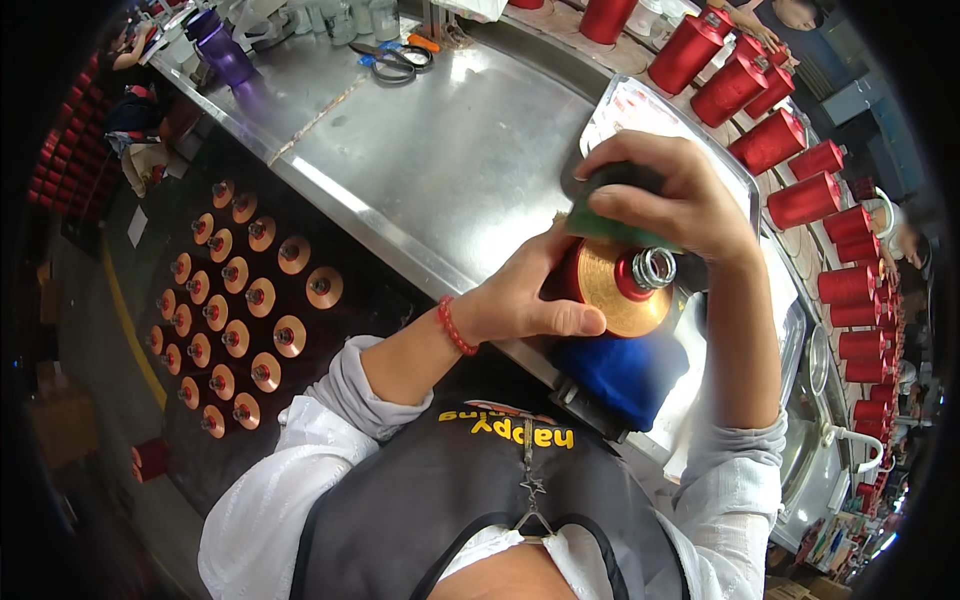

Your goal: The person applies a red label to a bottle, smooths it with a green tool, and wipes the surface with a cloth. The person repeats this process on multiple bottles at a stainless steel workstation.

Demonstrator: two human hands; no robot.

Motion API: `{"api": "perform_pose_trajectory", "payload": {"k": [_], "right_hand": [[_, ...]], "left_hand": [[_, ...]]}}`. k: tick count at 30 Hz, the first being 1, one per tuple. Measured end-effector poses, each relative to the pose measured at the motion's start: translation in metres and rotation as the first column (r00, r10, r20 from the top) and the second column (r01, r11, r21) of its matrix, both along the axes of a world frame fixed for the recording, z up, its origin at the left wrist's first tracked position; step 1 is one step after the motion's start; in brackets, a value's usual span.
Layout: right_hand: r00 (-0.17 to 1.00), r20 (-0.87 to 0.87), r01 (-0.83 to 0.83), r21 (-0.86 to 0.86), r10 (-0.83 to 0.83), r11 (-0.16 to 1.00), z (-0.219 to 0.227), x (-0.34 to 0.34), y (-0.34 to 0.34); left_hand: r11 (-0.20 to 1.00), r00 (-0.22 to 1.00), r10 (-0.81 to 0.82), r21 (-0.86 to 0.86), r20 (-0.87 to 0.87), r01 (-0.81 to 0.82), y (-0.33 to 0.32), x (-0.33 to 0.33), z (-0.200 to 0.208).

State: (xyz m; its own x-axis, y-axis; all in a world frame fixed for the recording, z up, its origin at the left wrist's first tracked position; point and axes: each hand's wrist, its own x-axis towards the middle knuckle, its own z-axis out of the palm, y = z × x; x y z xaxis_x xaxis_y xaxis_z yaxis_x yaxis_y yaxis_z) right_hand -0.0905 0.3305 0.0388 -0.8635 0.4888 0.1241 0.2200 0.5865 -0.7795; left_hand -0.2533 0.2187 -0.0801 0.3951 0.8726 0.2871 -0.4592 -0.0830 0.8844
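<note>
Over the edge of a metal workbench, my left hand (520,295) is wrapped round a red bottle (622,300) with a gold shoulder and a clear glass mouth. The bottle is tilted, its mouth pointing right and toward me. My right hand (690,190) grips a dark green pad (600,222) between thumb and fingers. That pad lies against the far side of the bottle, just past the gold shoulder; part of it is hidden by my fingers. Below the bottle is a bunched blue cloth (625,380).
Rows of gold-shouldered bottles (235,272) stand low at the left. Black scissors (395,65) and a purple tumbler (222,50) are on the far part of the workbench (430,130). Red bottles line a conveyor (745,150) at the right, with people beyond. A pale tray (625,105) sits behind my right hand.
</note>
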Motion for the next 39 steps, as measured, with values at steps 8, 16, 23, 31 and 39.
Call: {"api": "perform_pose_trajectory", "payload": {"k": [8,16,23,31,39], "right_hand": [[0.948,-0.001,0.315,0.168,-0.319,0.934,-0.021,0.008,0.01],[0.837,-0.113,0.518,-0.147,-0.535,0.843,-0.037,0.03,-0.015],[0.802,-0.223,0.535,-0.146,-0.554,0.832,-0.046,0.032,-0.019],[0.771,-0.376,0.547,-0.021,-0.513,0.837,-0.045,0.079,-0.048],[0.979,-0.206,0.101,0.502,0.005,0.859,-0.024,0.055,-0.046]], "left_hand": [[0.996,0.996,-0.085,-0.042,-0.015,0.084,0.015,-0.005,0.003],[0.861,0.847,0.425,0.433,-0.32,-0.268,0.006,0.002,-0.005],[0.974,0.966,0.202,0.133,-0.159,-0.182,0.022,0.002,-0.013],[0.999,0.995,-0.052,-0.008,-0.081,0.051,0.043,-0.012,-0.009],[0.996,0.991,-0.081,-0.05,-0.102,0.076,0.064,-0.02,-0.015]]}}
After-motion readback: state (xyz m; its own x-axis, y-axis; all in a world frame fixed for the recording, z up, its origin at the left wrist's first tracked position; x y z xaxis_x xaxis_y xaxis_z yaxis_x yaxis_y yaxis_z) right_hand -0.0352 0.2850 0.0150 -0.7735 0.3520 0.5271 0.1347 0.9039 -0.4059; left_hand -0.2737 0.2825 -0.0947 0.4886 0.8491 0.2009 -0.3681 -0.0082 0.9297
